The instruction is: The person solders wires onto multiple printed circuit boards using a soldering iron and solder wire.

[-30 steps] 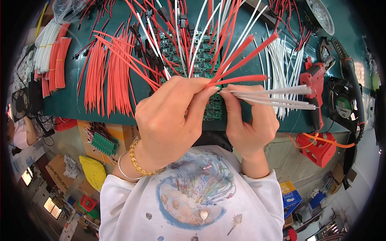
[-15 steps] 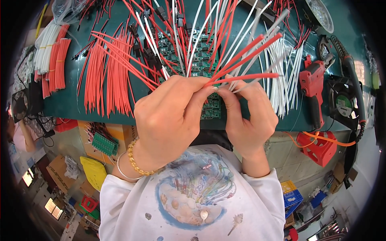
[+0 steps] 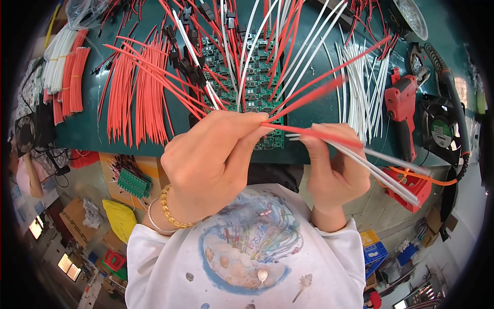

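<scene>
My left hand (image 3: 208, 159) is closed in a pinch on red wires (image 3: 301, 103). Several red ends fan out to the right from its fingertips, and more red strands slant up and left from behind the hand. In my right hand (image 3: 338, 172), thumb and fingers are closed on several white wires (image 3: 383, 177), which trail down to the right, blurred at their ends. One red strand passes across the right thumb. Green circuit boards (image 3: 260, 85) lie just beyond both hands, with red and white wires standing up from them. The hands partly cover the near boards.
Loose red wires (image 3: 149, 92) lie left of the boards, loose white wires (image 3: 355, 92) to the right. Farther right are a red-and-black gun-shaped tool (image 3: 401, 110), a fan (image 3: 441, 129) and a coiled cable (image 3: 435, 59). Bundled wires (image 3: 72, 77) lie far left. A red stool-like frame (image 3: 411, 193) stands below the table's edge.
My right hand has moved right and slightly down, drawing the white wires away from the red ones. My left hand has shifted a little left and down, still pinching the red wires.
</scene>
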### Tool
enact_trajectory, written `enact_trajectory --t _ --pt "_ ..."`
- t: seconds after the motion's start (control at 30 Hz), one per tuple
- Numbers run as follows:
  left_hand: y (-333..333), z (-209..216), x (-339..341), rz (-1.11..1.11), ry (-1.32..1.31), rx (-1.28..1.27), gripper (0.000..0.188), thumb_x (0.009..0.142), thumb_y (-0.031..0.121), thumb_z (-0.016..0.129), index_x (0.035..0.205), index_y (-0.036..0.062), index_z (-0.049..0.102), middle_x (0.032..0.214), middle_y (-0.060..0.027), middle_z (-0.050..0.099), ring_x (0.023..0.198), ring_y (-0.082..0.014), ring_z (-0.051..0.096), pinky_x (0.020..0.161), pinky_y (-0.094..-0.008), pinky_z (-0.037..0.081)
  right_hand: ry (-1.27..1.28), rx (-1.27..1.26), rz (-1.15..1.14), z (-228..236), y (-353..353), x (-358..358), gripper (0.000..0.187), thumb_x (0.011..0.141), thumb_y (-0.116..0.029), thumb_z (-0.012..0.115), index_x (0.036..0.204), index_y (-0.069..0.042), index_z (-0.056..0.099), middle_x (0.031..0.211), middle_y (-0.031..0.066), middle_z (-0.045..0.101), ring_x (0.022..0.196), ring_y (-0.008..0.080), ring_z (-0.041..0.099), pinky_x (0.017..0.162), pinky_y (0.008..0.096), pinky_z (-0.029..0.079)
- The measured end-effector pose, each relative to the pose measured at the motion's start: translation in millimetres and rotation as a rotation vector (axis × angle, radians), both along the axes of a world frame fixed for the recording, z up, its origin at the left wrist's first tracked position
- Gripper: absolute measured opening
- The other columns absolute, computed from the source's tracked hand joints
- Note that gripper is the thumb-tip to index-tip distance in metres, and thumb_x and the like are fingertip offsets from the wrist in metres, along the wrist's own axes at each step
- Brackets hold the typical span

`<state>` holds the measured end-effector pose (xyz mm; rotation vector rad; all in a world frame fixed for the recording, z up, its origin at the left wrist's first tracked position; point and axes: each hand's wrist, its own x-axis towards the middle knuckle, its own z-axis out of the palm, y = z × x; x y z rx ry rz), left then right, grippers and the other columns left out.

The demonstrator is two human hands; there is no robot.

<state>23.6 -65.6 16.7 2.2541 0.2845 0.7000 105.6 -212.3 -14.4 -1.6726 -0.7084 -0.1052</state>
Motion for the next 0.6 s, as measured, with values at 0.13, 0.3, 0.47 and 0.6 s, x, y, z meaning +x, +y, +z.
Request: enact_trajectory --t 0.13,0.3,0.47,0.6 --pt "0.2 0.6 2.2 -0.023 -0.011 0.065 0.017 0.072 -0.002 0.074 0.088 0.0001 0.068 0.073 -0.0097 0.066 0.059 -0.0209 0.063 0.050 -0.0257 0.047 -0.075 0.040 -0.009 -8.1 6.2 -0.9 0.023 0.070 0.007 0.076 0.090 0.001 0.065 0.076 0.0119 0.065 0.061 0.0241 0.062 0.055 0.0304 0.048" --pt "1.0 -3.5 0.9 -0.021 -0.042 0.078 0.019 0.072 -0.004 0.072 0.090 -0.0002 0.068 0.074 -0.0098 0.066 0.059 -0.0204 0.064 0.050 -0.0254 0.047 -0.115 -0.057 -0.004 -2.3 6.3 0.2 0.024 0.071 0.005 0.076 0.092 0.001 0.064 0.076 0.0116 0.065 0.063 0.0248 0.062 0.056 0.0307 0.048" --pt "3.0 -2.3 1.7 -0.042 -0.025 0.065 0.019 0.073 -0.005 0.072 0.091 -0.0006 0.068 0.074 -0.0100 0.066 0.059 -0.0207 0.064 0.050 -0.0255 0.047 -0.148 -0.066 -0.003 -3.9 7.2 0.8 0.027 0.072 0.004 0.076 0.095 0.000 0.063 0.076 0.0111 0.064 0.064 0.0249 0.062 0.057 0.0307 0.048" --pt "1.7 -3.1 1.2 -0.043 -0.007 0.056 0.019 0.073 -0.005 0.072 0.091 -0.0008 0.067 0.075 -0.0101 0.066 0.060 -0.0211 0.064 0.051 -0.0257 0.048 -0.103 -0.036 0.000 -4.2 8.6 0.1 0.025 0.072 0.004 0.076 0.094 0.001 0.063 0.076 0.0114 0.064 0.064 0.0251 0.062 0.056 0.0306 0.048"
